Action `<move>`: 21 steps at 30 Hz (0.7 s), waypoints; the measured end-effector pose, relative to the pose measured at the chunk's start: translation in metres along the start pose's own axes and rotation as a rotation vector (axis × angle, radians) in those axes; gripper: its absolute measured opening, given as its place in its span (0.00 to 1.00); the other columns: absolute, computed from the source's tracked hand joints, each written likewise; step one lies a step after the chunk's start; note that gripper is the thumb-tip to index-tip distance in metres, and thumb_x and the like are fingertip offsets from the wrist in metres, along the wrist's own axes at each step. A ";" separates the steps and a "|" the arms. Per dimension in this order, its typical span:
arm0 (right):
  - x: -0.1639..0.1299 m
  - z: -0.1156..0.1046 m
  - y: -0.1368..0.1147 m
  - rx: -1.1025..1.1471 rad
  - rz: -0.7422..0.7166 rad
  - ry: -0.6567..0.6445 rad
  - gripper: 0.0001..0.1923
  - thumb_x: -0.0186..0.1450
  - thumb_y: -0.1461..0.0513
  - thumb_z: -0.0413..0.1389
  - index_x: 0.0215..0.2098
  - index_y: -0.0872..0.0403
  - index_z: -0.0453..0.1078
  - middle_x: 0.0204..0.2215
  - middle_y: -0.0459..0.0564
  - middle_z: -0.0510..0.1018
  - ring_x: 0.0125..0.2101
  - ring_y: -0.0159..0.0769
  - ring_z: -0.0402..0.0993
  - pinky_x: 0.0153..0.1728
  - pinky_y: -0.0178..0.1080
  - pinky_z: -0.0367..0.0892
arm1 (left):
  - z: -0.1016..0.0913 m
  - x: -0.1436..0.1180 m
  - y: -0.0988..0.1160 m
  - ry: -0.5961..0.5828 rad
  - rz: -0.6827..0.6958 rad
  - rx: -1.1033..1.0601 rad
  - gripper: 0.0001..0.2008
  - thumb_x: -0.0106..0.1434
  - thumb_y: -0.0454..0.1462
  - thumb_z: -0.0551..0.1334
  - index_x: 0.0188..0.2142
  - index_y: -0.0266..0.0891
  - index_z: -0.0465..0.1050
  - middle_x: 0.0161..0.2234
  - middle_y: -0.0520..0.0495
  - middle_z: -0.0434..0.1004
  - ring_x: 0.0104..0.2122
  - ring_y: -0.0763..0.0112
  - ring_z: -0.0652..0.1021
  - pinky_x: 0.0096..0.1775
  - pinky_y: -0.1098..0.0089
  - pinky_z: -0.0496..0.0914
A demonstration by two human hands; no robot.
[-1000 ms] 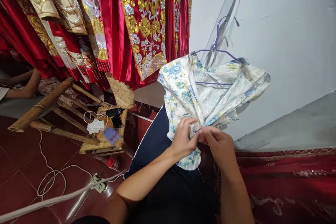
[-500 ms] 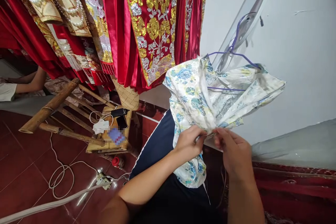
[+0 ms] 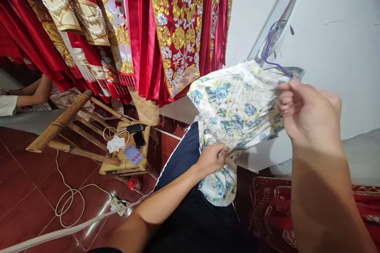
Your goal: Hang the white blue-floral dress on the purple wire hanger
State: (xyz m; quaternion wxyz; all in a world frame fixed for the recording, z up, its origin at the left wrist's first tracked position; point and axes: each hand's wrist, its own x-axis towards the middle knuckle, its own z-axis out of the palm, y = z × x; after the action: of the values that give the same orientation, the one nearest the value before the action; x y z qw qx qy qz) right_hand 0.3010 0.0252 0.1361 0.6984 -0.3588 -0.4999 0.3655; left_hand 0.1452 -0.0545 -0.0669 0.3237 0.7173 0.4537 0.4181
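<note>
A white sleeveless-looking garment (image 3: 228,106) with blue and yellow flowers hangs from a purple hanger (image 3: 277,65). My left hand (image 3: 212,159) is closed on the garment's cloth near its waist, thumb and fingers pinched together. Higher up on the right, my right hand (image 3: 308,110) is raised in front of the garment's right side with its fingers pinched. Whatever sits between those fingertips is too small or hidden to make out. The garment's lower end dangles below my left hand, and a thin pale thread trails from its bottom edge.
Red embroidered costumes (image 3: 179,35) hang at the upper left. A bamboo chair (image 3: 102,168) holds phones, a tissue and a blurred packet. A cable (image 3: 69,201) and a power strip (image 3: 118,205) lie on the tiled floor. Another person's arm (image 3: 35,94) shows at far left.
My right hand has moved up and right, away from my left hand at the garment's waist. The garment and hanger have turned, so the front now covers the neck opening. My left hand stays gripping.
</note>
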 end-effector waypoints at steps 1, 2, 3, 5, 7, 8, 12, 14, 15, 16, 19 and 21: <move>-0.004 0.003 0.002 0.007 0.019 -0.005 0.05 0.61 0.67 0.60 0.27 0.59 0.76 0.16 0.45 0.68 0.16 0.25 0.60 0.16 0.33 0.49 | -0.003 0.004 0.003 -0.012 0.014 -0.010 0.03 0.64 0.34 0.59 0.35 0.39 0.72 0.33 0.48 0.75 0.37 0.66 0.75 0.38 0.70 0.67; -0.009 0.005 0.004 -0.006 0.018 -0.008 0.05 0.61 0.67 0.60 0.27 0.60 0.76 0.15 0.45 0.69 0.15 0.25 0.60 0.16 0.32 0.49 | -0.007 0.009 0.008 -0.017 0.042 -0.030 0.03 0.65 0.35 0.60 0.36 0.38 0.72 0.34 0.47 0.75 0.37 0.66 0.76 0.39 0.70 0.68; -0.012 0.007 0.005 -0.024 0.020 -0.014 0.05 0.61 0.67 0.60 0.27 0.59 0.76 0.14 0.45 0.69 0.15 0.25 0.60 0.15 0.32 0.49 | -0.012 0.016 0.015 -0.006 0.079 -0.060 0.05 0.65 0.36 0.60 0.38 0.38 0.73 0.35 0.47 0.76 0.38 0.65 0.76 0.40 0.69 0.69; -0.019 0.011 0.007 -0.060 0.031 -0.017 0.05 0.60 0.67 0.59 0.27 0.59 0.76 0.14 0.45 0.69 0.14 0.25 0.60 0.15 0.32 0.49 | -0.024 0.034 0.035 0.075 0.166 -0.135 0.09 0.68 0.39 0.58 0.45 0.38 0.73 0.39 0.45 0.76 0.40 0.66 0.76 0.44 0.68 0.70; -0.023 0.014 0.006 -0.104 0.023 -0.019 0.05 0.60 0.66 0.60 0.26 0.59 0.76 0.14 0.44 0.70 0.13 0.25 0.61 0.14 0.31 0.50 | -0.042 0.056 0.061 0.212 0.247 -0.194 0.14 0.72 0.40 0.54 0.52 0.39 0.69 0.41 0.44 0.76 0.41 0.66 0.76 0.47 0.67 0.70; -0.024 0.016 0.004 -0.120 0.010 -0.020 0.05 0.60 0.66 0.60 0.26 0.59 0.76 0.14 0.44 0.70 0.13 0.25 0.61 0.14 0.31 0.50 | -0.052 0.068 0.074 0.280 0.289 -0.205 0.16 0.73 0.40 0.52 0.56 0.40 0.67 0.42 0.44 0.76 0.41 0.67 0.76 0.47 0.66 0.70; -0.029 0.021 -0.007 -0.139 -0.062 -0.040 0.07 0.61 0.65 0.59 0.26 0.58 0.75 0.14 0.43 0.70 0.14 0.25 0.61 0.15 0.31 0.51 | -0.092 0.111 0.117 0.303 0.496 -0.089 0.20 0.74 0.41 0.50 0.63 0.42 0.61 0.45 0.43 0.75 0.43 0.66 0.76 0.47 0.65 0.71; -0.030 0.021 -0.013 -0.132 -0.093 -0.048 0.07 0.62 0.64 0.60 0.27 0.58 0.75 0.14 0.43 0.70 0.15 0.25 0.61 0.17 0.31 0.53 | -0.103 0.125 0.127 0.231 0.577 0.023 0.16 0.74 0.41 0.51 0.55 0.42 0.69 0.43 0.44 0.75 0.43 0.65 0.76 0.48 0.65 0.70; -0.029 0.021 -0.013 -0.128 -0.104 -0.047 0.07 0.62 0.64 0.60 0.27 0.59 0.75 0.15 0.43 0.70 0.15 0.25 0.61 0.17 0.31 0.53 | -0.104 0.130 0.129 0.207 0.602 0.073 0.14 0.73 0.41 0.51 0.50 0.41 0.71 0.42 0.44 0.75 0.43 0.64 0.76 0.47 0.65 0.70; -0.029 0.020 -0.012 -0.123 -0.111 -0.043 0.06 0.62 0.64 0.60 0.28 0.59 0.75 0.15 0.43 0.70 0.15 0.25 0.61 0.18 0.32 0.53 | -0.104 0.133 0.132 0.196 0.618 0.113 0.13 0.73 0.41 0.52 0.46 0.40 0.72 0.40 0.44 0.75 0.43 0.64 0.76 0.47 0.65 0.70; -0.029 0.016 0.005 -0.152 -0.082 -0.018 0.04 0.61 0.65 0.60 0.29 0.58 0.75 0.15 0.42 0.70 0.15 0.25 0.59 0.18 0.32 0.52 | -0.100 0.135 0.139 0.246 0.676 0.128 0.10 0.73 0.40 0.52 0.40 0.39 0.70 0.38 0.46 0.74 0.41 0.65 0.75 0.45 0.65 0.70; -0.034 0.013 0.028 -0.194 -0.008 -0.019 0.05 0.59 0.65 0.59 0.25 0.57 0.72 0.14 0.41 0.68 0.15 0.24 0.58 0.19 0.33 0.50 | -0.100 0.135 0.147 0.341 0.725 0.060 0.09 0.73 0.38 0.53 0.39 0.40 0.69 0.38 0.46 0.73 0.41 0.66 0.75 0.46 0.65 0.69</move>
State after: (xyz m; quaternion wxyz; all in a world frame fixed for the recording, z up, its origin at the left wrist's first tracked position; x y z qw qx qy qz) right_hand 0.2762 0.0111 0.1002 0.6572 -0.4190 -0.5411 0.3159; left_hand 0.1444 0.0222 0.1425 0.0542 0.7605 0.2302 0.6048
